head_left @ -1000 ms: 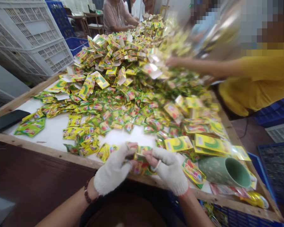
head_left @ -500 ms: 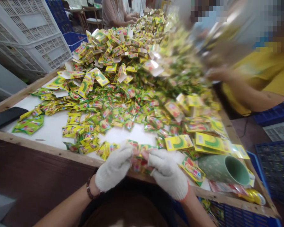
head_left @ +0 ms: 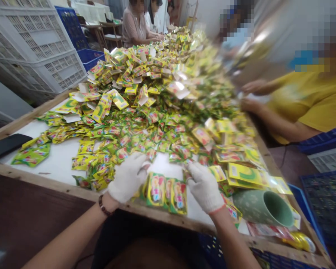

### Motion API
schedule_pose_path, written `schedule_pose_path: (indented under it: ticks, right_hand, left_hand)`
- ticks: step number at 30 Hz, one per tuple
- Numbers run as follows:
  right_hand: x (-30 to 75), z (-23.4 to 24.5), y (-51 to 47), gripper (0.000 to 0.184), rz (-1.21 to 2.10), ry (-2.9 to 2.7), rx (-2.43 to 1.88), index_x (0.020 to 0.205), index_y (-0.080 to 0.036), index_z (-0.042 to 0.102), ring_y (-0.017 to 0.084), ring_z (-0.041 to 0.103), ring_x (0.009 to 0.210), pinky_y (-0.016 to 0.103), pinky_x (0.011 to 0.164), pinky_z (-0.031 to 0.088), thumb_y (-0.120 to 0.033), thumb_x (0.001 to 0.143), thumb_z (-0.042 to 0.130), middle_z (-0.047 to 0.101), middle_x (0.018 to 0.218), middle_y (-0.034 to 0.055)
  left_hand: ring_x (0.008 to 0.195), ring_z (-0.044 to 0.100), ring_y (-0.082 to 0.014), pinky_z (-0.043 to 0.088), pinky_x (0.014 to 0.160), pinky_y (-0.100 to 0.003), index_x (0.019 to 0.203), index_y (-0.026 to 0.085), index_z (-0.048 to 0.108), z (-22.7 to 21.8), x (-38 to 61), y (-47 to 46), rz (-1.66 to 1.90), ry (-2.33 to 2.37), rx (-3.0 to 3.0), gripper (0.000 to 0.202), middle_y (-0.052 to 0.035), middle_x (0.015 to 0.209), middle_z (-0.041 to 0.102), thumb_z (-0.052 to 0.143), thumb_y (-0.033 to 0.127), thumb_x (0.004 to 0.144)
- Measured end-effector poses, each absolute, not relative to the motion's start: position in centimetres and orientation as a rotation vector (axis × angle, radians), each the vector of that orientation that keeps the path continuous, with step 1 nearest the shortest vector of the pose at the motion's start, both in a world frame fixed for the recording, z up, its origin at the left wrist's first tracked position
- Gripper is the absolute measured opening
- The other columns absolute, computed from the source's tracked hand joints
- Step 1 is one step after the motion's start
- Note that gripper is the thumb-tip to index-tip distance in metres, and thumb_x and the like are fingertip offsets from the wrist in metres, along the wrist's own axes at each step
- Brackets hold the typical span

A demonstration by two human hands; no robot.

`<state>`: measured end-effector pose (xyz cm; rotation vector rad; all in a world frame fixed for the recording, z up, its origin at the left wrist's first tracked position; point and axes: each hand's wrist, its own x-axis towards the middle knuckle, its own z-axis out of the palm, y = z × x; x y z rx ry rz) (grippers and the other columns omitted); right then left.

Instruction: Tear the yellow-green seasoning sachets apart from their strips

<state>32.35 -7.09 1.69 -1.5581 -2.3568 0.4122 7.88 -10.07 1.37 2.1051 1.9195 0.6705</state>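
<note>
Both my hands wear white knit gloves. My left hand (head_left: 128, 178) and my right hand (head_left: 203, 185) hold between them a row of yellow-green sachets (head_left: 165, 192), fanned out over the table's near wooden edge (head_left: 72, 188). Each hand pinches one end of the row. A huge heap of the same sachets (head_left: 156, 93) covers the white table top (head_left: 60, 158) beyond my hands.
A green mug (head_left: 264, 207) lies on its side at the right. A dark phone (head_left: 4, 145) lies at the left edge. White crates (head_left: 36, 41) stand at the left. A person in yellow (head_left: 305, 104) works at the right; others sit at the far end.
My hands have moved forward and apart, and the sachets bunched between them are now spread into a row. The person in yellow has drawn an arm back from the heap.
</note>
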Motion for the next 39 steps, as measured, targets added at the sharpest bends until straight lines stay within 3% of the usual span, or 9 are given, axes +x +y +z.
schedule_pose_path:
  ticks: [3, 7, 11, 14, 17, 21, 25, 29, 39]
  right_hand:
    - [32.9, 2.2, -5.7, 0.034, 0.269, -2.679, -1.775, 0.107, -0.018, 0.067, 0.029, 0.055, 0.103, 0.038, 0.085, 0.039, -0.013, 0.077, 0.052, 0.064, 0.107, 0.013]
    - [32.7, 2.3, -4.6, 0.055, 0.226, -2.836, -1.871, 0.127, -0.028, 0.056, 0.031, 0.053, 0.108, 0.041, 0.085, 0.033, -0.013, 0.075, 0.055, 0.058, 0.12, 0.0144]
    - [32.5, 2.2, -3.8, 0.047, 0.226, -2.833, -1.792, 0.119, -0.025, 0.061, 0.032, 0.054, 0.106, 0.04, 0.084, 0.033, -0.017, 0.072, 0.059, 0.058, 0.118, 0.0162]
    - [32.5, 1.9, -3.6, 0.035, 0.187, -2.792, -1.649, 0.104, -0.019, 0.065, 0.029, 0.055, 0.101, 0.037, 0.082, 0.034, -0.011, 0.071, 0.057, 0.061, 0.11, 0.0143]
    - [32.6, 1.1, -3.6, 0.023, 0.21, -2.624, -1.598, 0.086, -0.017, 0.063, 0.023, 0.057, 0.084, 0.032, 0.072, 0.036, -0.008, 0.067, 0.055, 0.064, 0.09, 0.009]
    - [32.2, -0.3, -3.7, 0.02, 0.531, -2.217, -1.494, 0.086, -0.019, 0.06, 0.015, 0.048, 0.058, 0.026, 0.056, 0.036, -0.013, 0.068, 0.053, 0.053, 0.064, -0.0025]
    - [31.0, 0.1, -4.3, 0.032, 1.01, -1.756, -1.296, 0.104, -0.018, 0.06, 0.013, 0.049, 0.059, 0.026, 0.056, 0.042, -0.021, 0.072, 0.056, 0.052, 0.067, -0.0033]
    - [29.7, 1.4, -5.2, 0.034, 1.428, -1.313, -1.114, 0.103, -0.019, 0.06, 0.014, 0.056, 0.067, 0.025, 0.058, 0.047, -0.029, 0.071, 0.067, 0.06, 0.078, 0.0]
    - [31.2, 1.7, -6.5, 0.029, 1.509, -1.225, -0.949, 0.095, -0.023, 0.064, 0.016, 0.061, 0.078, 0.03, 0.07, 0.052, -0.036, 0.071, 0.073, 0.067, 0.089, 0.0029]
  left_hand:
    - [0.086, 0.059, -0.0202, 0.045, 0.078, -0.031, 0.082, 0.02, 0.06, 1.3, 6.4, -7.2, 0.312, 2.111, 2.102, 0.016, -0.0058, 0.087, 0.06, 0.045, 0.018, 0.084]
    - [0.089, 0.058, -0.0241, 0.044, 0.076, -0.033, 0.09, 0.02, 0.063, 1.1, 4.8, -4.7, 0.166, 2.184, 2.1, 0.015, -0.0084, 0.091, 0.06, 0.057, 0.023, 0.077]
    - [0.091, 0.058, -0.0214, 0.043, 0.079, -0.031, 0.091, 0.022, 0.066, 1.0, 3.8, -4.3, 0.186, 2.115, 2.16, 0.018, -0.0063, 0.095, 0.062, 0.057, 0.019, 0.075]
    - [0.09, 0.057, -0.0191, 0.043, 0.082, -0.03, 0.087, 0.02, 0.065, 1.1, 3.2, -5.0, 0.426, 2.15, 2.083, 0.02, -0.0065, 0.093, 0.063, 0.045, 0.02, 0.084]
    - [0.081, 0.058, -0.0176, 0.048, 0.075, -0.03, 0.089, 0.018, 0.061, 1.9, 3.3, -6.5, 1.058, 2.023, 1.614, 0.018, -0.0036, 0.084, 0.063, 0.05, 0.032, 0.083]
    - [0.061, 0.058, -0.0138, 0.053, 0.057, -0.027, 0.083, 0.017, 0.052, 3.1, 5.5, -8.6, 1.319, 1.6, 0.955, 0.032, 0.0018, 0.07, 0.059, 0.068, 0.042, 0.069]
    - [0.059, 0.058, -0.0122, 0.054, 0.055, -0.026, 0.081, 0.017, 0.052, 3.1, 8.6, -9.1, 1.259, 1.484, 0.878, 0.033, 0.0045, 0.064, 0.055, 0.07, 0.041, 0.067]
    - [0.06, 0.058, -0.0115, 0.054, 0.054, -0.025, 0.079, 0.017, 0.051, 2.4, 11.0, -8.6, 1.226, 1.427, 0.897, 0.03, 0.0036, 0.067, 0.057, 0.068, 0.039, 0.07]
    - [0.062, 0.057, -0.0116, 0.054, 0.054, -0.024, 0.079, 0.017, 0.055, 3.0, 11.9, -8.5, 1.181, 1.375, 0.908, 0.027, 0.0029, 0.068, 0.056, 0.068, 0.039, 0.072]
